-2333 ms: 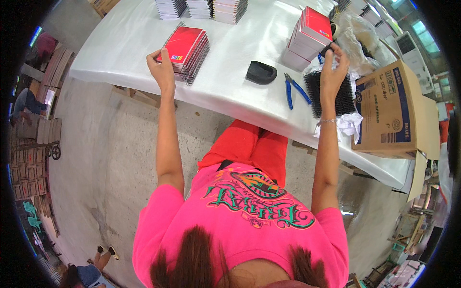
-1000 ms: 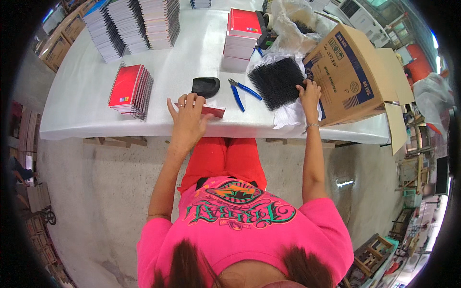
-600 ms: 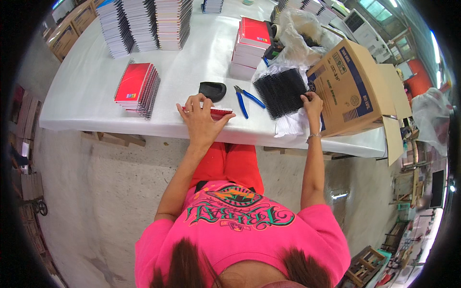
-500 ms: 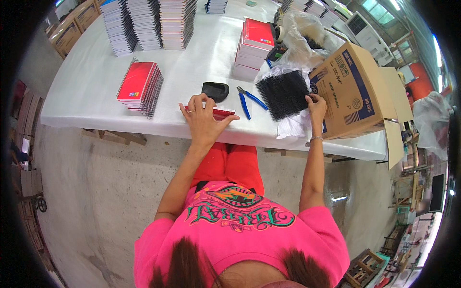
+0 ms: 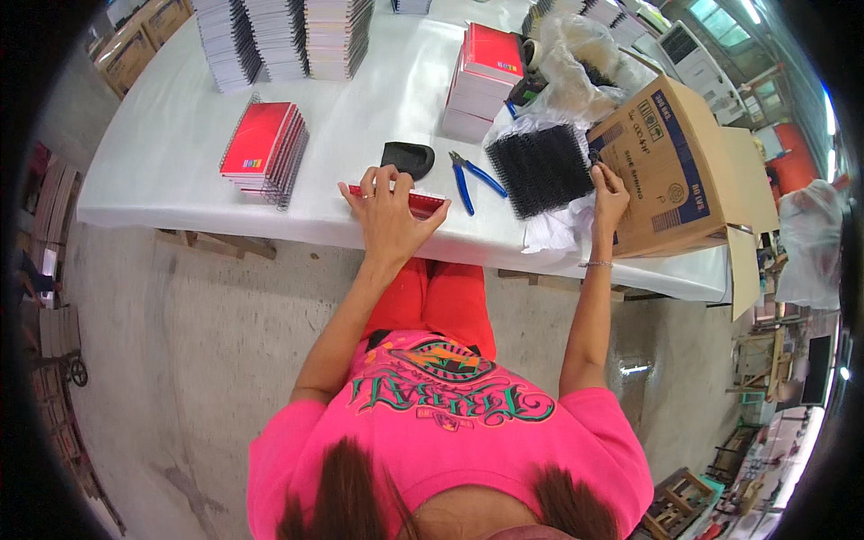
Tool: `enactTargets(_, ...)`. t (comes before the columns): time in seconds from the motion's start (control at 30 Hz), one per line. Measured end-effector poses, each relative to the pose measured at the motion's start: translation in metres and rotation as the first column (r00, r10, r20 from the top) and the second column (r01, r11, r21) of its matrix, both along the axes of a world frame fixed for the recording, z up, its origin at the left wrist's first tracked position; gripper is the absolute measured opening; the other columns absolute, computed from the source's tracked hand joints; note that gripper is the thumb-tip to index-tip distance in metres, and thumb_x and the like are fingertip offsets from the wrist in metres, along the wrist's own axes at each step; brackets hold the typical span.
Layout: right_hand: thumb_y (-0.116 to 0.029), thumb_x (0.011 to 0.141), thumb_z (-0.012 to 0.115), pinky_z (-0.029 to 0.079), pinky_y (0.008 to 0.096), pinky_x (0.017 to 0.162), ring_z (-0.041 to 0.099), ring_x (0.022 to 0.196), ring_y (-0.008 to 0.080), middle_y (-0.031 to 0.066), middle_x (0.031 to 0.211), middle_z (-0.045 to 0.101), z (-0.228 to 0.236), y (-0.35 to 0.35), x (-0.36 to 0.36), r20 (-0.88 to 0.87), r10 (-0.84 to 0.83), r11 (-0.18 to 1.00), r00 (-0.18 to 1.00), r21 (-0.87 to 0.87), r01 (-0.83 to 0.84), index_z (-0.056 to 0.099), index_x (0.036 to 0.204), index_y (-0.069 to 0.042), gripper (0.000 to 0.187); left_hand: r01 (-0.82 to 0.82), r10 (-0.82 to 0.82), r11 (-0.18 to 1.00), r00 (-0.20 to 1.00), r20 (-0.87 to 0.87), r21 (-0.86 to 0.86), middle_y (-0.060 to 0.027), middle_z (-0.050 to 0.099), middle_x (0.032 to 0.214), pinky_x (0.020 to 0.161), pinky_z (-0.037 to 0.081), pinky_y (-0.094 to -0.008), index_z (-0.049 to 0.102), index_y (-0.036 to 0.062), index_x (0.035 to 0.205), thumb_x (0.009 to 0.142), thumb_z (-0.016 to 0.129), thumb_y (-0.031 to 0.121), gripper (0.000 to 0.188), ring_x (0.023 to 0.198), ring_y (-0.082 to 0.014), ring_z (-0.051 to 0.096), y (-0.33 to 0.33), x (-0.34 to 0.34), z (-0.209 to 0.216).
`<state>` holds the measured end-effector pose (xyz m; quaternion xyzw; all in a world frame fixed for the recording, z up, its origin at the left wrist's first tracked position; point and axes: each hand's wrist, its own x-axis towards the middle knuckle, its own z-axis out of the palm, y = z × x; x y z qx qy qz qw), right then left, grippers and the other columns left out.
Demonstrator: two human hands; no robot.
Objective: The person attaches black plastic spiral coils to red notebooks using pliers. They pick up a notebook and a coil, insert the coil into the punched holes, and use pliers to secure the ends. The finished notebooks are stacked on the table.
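My left hand (image 5: 389, 212) lies flat with spread fingers on a red-covered notebook (image 5: 425, 202) at the near edge of the white table (image 5: 189, 171). My right hand (image 5: 609, 191) reaches to the right side of a bundle of black spiral binding coils (image 5: 540, 168) that rests on clear plastic wrap; its fingertips pinch at the bundle's edge. Blue-handled pliers (image 5: 472, 176) lie between the two hands, and a black curved object (image 5: 408, 158) sits just beyond the left hand.
A stack of red spiral notebooks (image 5: 263, 143) lies at the left. A taller pile with a red cover (image 5: 486, 74) stands behind the pliers. Several tall stacks of notebooks (image 5: 288, 36) line the far edge. An open cardboard box (image 5: 677, 171) stands at the right.
My left hand came from the red stack at the left to the table's near edge and now presses on one red notebook. My right hand stays at the black coils.
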<state>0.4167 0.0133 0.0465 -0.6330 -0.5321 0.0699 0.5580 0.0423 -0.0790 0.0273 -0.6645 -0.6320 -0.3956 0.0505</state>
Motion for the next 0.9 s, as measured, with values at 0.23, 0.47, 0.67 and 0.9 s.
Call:
enactTargets(0.23, -0.014, 0.097, 0.064, 0.051, 0.0262, 0.082, 0.059, 0.085, 0.0106, 0.0048, 0.099, 0.066, 0.033, -0.034, -0.037, -0.545, 0.445, 0.881, 0.71, 0.125, -0.456, 0.065, 0.12, 0.001, 0.027, -0.006, 0.006, 1.0, 1.0, 0.002, 0.024, -0.0086, 0.05, 0.114, 0.102, 0.024, -0.0725, 0.057, 0.0114, 0.09, 0.067, 0.082, 0.05, 0.051, 0.118, -0.0304, 0.044, -0.001, -0.001, -0.002)
enactTargets(0.47, -0.013, 0.1, 0.06, 0.053, 0.031, 0.086, 0.061, 0.09, 0.0143, 0.0052, 0.104, 0.062, 0.052, -0.059, -0.1, -0.555, 0.605, 0.752, 0.572, 0.162, -0.639, 0.062, 0.109, -0.003, 0.014, 0.028, -0.028, 0.999, 0.999, 0.017, -0.022, -0.0073, 0.052, 0.11, 0.098, 0.03, -0.069, 0.059, 0.0116, 0.091, 0.066, 0.083, 0.05, 0.052, 0.116, -0.0304, 0.045, -0.001, -0.001, 0.0)
enactTargets(0.67, -0.007, 0.089, 0.068, 0.05, 0.0277, 0.074, 0.061, 0.078, 0.0106, 0.0051, 0.087, 0.067, 0.042, -0.074, -0.17, -0.301, 0.694, 0.586, 0.653, -0.289, -0.757, 0.063, 0.111, -0.002, 0.023, 0.012, -0.012, 1.0, 1.0, -0.02, -0.023, -0.0044, 0.053, 0.108, 0.097, 0.03, -0.0685, 0.06, 0.0126, 0.092, 0.065, 0.082, 0.047, 0.049, 0.115, -0.0303, 0.046, 0.0, -0.001, 0.0)
enactTargets(0.9, -0.01, 0.087, 0.072, 0.05, 0.0296, 0.082, 0.064, 0.086, 0.0148, 0.0078, 0.094, 0.069, 0.028, -0.074, -0.191, -0.082, 0.74, 0.602, 0.667, -0.36, -0.712, 0.067, 0.105, 0.001, 0.021, 0.045, -0.045, 0.999, 0.999, 0.007, -0.003, 0.0005, 0.053, 0.104, 0.096, 0.028, -0.0733, 0.063, 0.016, 0.091, 0.064, 0.081, 0.043, 0.043, 0.115, -0.0268, 0.046, 0.001, -0.001, -0.002)
